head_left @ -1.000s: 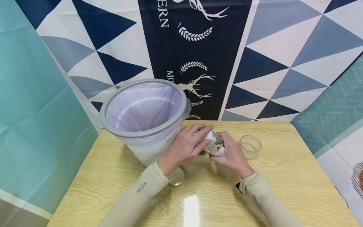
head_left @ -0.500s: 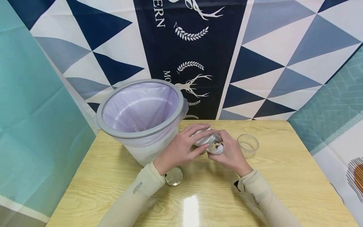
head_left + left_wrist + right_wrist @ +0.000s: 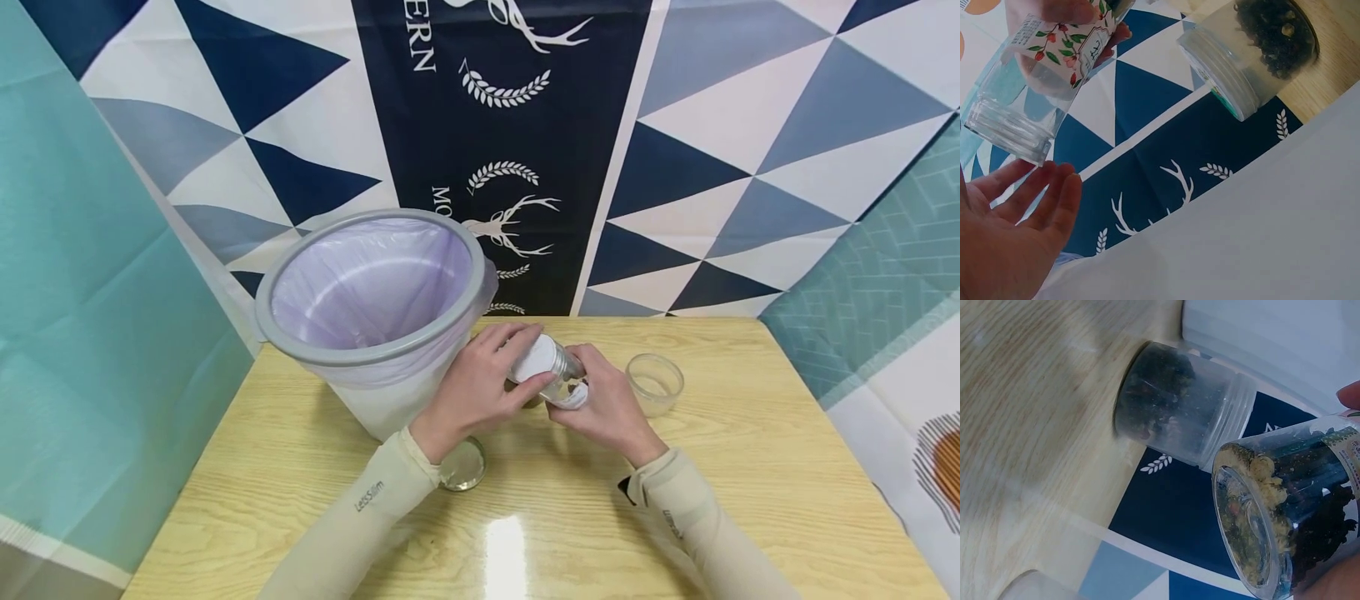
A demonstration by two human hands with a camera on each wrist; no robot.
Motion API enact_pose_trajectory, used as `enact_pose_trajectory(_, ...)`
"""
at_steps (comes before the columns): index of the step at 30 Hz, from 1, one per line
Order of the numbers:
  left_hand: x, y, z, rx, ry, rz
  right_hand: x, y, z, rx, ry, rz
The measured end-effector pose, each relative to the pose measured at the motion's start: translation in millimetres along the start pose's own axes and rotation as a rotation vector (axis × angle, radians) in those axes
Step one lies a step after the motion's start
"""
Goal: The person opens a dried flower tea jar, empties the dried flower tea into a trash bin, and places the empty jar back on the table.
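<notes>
My right hand [image 3: 603, 408] grips a clear jar [image 3: 1060, 81] with a floral label, tilted with its threaded neck toward my left hand. Dried flowers and dark leaves fill its base end in the right wrist view. My left hand [image 3: 480, 375] is spread beside the neck; in the left wrist view its loosely straight fingers [image 3: 1054, 194] reach right up to the rim. A white round surface [image 3: 536, 358] shows between that hand and the neck. Just beyond, a second clear jar [image 3: 1172, 400] with dark dried contents stands on the table, mostly hidden in the head view.
A white bin [image 3: 375, 396] with a grey rim and a purple liner stands at the left. On the wooden table [image 3: 720, 500], a clear round lid-like piece [image 3: 462, 464] lies near my left wrist. A clear round container [image 3: 655, 383] stands right of my right hand.
My left fingers have drawn back slightly leftward, exposing more of the white round surface. My right hand keeps its grip on the tilted jar. The head view has shifted a little.
</notes>
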State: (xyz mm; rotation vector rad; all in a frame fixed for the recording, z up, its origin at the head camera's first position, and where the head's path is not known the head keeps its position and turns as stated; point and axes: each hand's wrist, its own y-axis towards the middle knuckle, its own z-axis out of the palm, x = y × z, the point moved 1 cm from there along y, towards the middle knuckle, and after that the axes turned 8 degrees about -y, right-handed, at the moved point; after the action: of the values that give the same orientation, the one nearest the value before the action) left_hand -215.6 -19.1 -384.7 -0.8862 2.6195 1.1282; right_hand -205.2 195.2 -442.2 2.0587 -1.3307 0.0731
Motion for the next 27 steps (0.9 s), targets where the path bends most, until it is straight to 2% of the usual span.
enact_pose_trajectory(3,0.4,-0.4,-1.3,-0.002,-0.031,0.047,-0.1,1.0,-0.3,-0.003,0.015,-0.002)
enact_pose_trajectory(8,-0.9,-1.1,-4.5,0.045,-0.070,0.218,-0.9,1.0,-0.3,-0.012,0.017,-0.026)
enact_pose_trajectory(10,-1.3,-1.2,-4.8,0.060,-0.075,0.253,-1.3,0.7,-0.4,-0.010,0.017,-0.028)
enact_pose_trajectory(13,-1.4,-0.3,-4.0,0.052,-0.072,0.249,-2.8,0.5,-0.3,-0.006,0.012,-0.027)
enact_pose_trajectory(21,-3.4,3.5,-0.1,-0.020,-0.011,0.108,-3.3,-0.5,1.5,0.005,-0.006,-0.022)
enact_pose_trajectory(24,-2.9,2.7,-0.2,-0.015,-0.034,0.097,-3.4,-1.2,1.5,0.009,0.012,-0.010)
enact_pose_trajectory(27,-2.8,1.5,-1.6,0.025,-0.118,0.124,-3.1,-1.7,-0.3,0.004,0.031,0.000)
